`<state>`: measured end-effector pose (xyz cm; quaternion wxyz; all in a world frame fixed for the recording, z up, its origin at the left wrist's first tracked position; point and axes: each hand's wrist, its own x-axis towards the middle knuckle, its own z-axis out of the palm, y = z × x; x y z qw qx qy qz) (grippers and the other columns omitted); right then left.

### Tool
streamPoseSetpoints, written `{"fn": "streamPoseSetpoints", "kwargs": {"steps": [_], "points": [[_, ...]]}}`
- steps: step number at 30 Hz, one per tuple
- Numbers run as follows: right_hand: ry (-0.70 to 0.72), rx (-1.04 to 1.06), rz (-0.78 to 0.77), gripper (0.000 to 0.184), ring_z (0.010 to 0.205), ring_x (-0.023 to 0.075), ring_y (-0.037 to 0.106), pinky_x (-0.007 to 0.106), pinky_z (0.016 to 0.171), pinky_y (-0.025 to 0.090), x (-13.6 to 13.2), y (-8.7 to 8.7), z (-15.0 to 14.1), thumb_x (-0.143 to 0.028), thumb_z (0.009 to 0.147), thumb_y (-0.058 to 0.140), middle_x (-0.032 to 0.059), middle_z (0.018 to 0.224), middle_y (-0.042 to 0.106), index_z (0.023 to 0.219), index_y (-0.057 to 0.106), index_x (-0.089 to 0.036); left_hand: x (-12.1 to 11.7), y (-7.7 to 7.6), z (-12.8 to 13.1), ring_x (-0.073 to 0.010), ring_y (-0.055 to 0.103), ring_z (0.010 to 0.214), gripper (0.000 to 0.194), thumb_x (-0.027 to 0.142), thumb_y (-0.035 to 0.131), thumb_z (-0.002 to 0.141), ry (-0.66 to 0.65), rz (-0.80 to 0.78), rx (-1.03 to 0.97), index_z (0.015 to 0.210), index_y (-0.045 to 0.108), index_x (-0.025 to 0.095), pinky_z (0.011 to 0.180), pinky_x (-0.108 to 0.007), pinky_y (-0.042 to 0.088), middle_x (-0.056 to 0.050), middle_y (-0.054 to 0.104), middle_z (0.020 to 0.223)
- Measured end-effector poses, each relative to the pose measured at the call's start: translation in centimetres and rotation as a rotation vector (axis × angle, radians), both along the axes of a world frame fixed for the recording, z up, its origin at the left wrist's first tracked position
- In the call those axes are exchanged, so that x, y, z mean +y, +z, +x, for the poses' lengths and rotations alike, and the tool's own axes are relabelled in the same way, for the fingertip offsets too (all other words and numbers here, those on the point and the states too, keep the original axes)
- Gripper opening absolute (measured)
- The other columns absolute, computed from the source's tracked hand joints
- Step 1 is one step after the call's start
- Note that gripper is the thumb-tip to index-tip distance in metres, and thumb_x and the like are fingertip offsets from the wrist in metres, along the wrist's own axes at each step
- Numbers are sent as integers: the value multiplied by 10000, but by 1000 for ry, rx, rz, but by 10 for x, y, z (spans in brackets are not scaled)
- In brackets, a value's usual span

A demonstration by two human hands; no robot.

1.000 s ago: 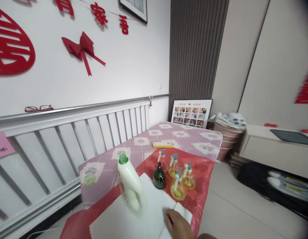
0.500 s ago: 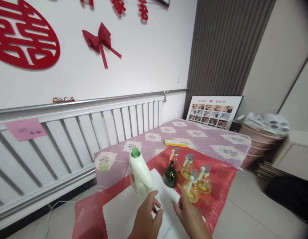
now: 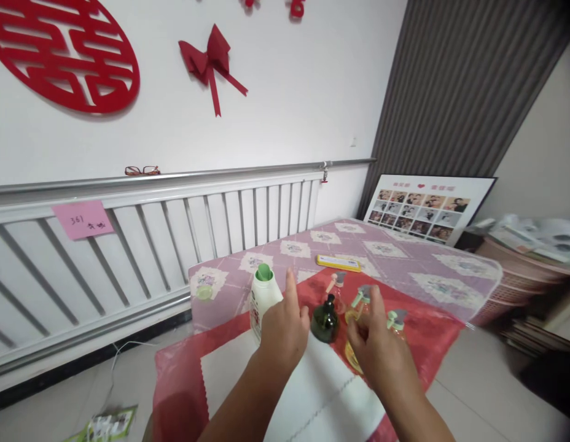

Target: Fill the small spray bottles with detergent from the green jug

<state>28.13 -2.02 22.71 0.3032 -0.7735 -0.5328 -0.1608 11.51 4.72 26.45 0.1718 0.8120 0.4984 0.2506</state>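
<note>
My left hand (image 3: 285, 331) is raised in front of a white jug (image 3: 261, 301) and hides its right side; the index finger points up and the other fingers curl in. The jug stands upright with a green spout in its open neck. My right hand (image 3: 379, 344) is held the same way, index finger up, with nothing visible in it. Between the hands stands a dark green bottle (image 3: 325, 324) with a narrow neck. Several clear pump bottles, some with yellow liquid, stand behind the right hand, partly hidden; a pinkish pump bottle (image 3: 339, 298) shows most freely.
A white cloth (image 3: 312, 393) lies over a red cover (image 3: 437, 325) on the flower-patterned tablecloth (image 3: 303, 236). A yellow-edged case (image 3: 339, 263) and a light green cap (image 3: 204, 291) rest there. Behind are a radiator (image 3: 220, 221) and a photo board (image 3: 427, 205).
Both hands have risen from the cloth, and their index fingers now point up. The view has shifted, so the scene sits differently in the frame. The bottles and jug keep their places.
</note>
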Motion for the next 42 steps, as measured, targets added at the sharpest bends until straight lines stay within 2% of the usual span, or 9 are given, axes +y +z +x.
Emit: {"fn": "streamPoseSetpoints", "kwargs": {"steps": [5,9,12,16,19,24,33,38,42], "points": [[-21,-2,36,698,467,233,640,277,464,309,1,8,-9,-304,893,404,-3,613,679,1513,155,-102,2,9,2,-229,663,745,641,211,384,936,-9,27,41,1529,149,150,646,-278,383,-60,728,831],[2,47,3,685,474,231,643,280,449,331,2,-5,-8,-308,884,408,-9,604,684,1516,207,-135,2,-7,1,-226,650,740,640,236,397,930,-36,-12,-15,1524,179,136,680,-286,400,-46,704,785],[118,205,-59,631,523,204,665,287,490,433,3,-32,-5,-346,885,417,6,702,723,1485,307,-188,-4,-38,-8,-202,634,738,684,230,451,891,-91,-72,-106,1521,196,156,707,-277,412,-8,672,749],[268,376,-39,499,721,227,699,366,691,557,7,-82,-8,-392,826,461,70,833,723,1257,570,-165,-22,-100,-26,-185,613,734,592,237,477,864,-184,-222,-185,1449,395,195,729,-282,437,-1,655,779],[340,538,-25,492,883,264,701,439,857,544,12,-113,-22,-416,773,518,112,944,727,1188,618,-170,-36,-147,-42,-182,609,721,543,222,504,837,-165,-368,-194,1377,499,167,735,-287,444,-1,651,754],[396,831,-118,538,1121,307,634,486,976,480,28,-126,-51,-397,737,580,160,1192,684,1228,598,-176,-42,-193,-69,-161,605,712,440,188,541,796,-141,-461,-219,1228,622,165,740,-261,452,11,631,727],[524,954,-169,256,785,219,650,325,729,525,50,-109,-78,-322,789,562,41,857,723,997,618,-185,-45,-193,-91,-162,617,741,344,268,516,826,-33,-401,-463,1129,636,159,713,-271,481,-38,656,838],[524,995,-159,230,788,210,650,308,720,522,37,-101,-101,-360,838,546,30,834,702,988,585,-191,-43,-181,-97,-211,631,965,352,333,529,843,82,-360,-616,1169,599,219,791,-328,509,-91,650,1140],[466,1047,-124,260,849,230,685,325,774,546,15,-104,-128,-381,840,565,77,905,734,1009,589,-184,-43,-165,-101,-244,594,1096,405,427,523,866,19,-396,-698,1203,572,208,876,-349,500,-111,625,1207]]}}
